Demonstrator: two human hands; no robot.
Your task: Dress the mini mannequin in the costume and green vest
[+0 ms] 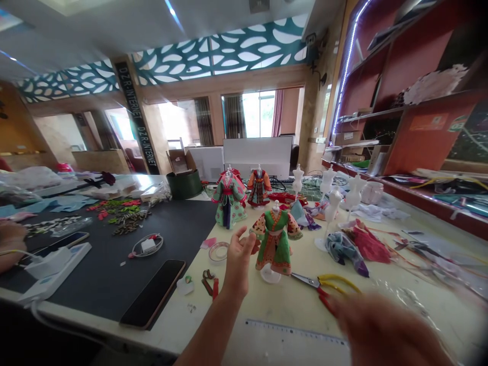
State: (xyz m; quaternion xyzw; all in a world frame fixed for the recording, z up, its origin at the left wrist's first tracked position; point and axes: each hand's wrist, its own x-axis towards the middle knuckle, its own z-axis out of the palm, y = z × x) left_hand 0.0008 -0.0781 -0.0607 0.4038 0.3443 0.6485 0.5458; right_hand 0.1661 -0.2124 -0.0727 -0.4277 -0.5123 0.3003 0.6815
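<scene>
A small dress-form mannequin on a clear round base [270, 274] wears a green and orange robe [280, 231] with patterned wide sleeves. My left hand [238, 259] is at the robe's left sleeve, fingers bent and closed against the cuff. Part of the fingertips is hidden at the cloth. Low on the right, motion smears my right hand [389, 330], so its fingers do not show clearly. Nearest to it lie scissors [324, 284] with yellow and red handles, blades toward the mannequin's base. A clear ruler [293, 333] lies along the front.
Behind stand mannequins in a mint floral robe [231, 198] and a dark-red robe [259, 188]. Several bare white mannequins [332, 206] stand right, beside fabric scraps [368, 241]. A phone [154, 292], tape roll [220, 251] and power strip [57, 272] lie left; another person's hand [11, 244] is at the edge.
</scene>
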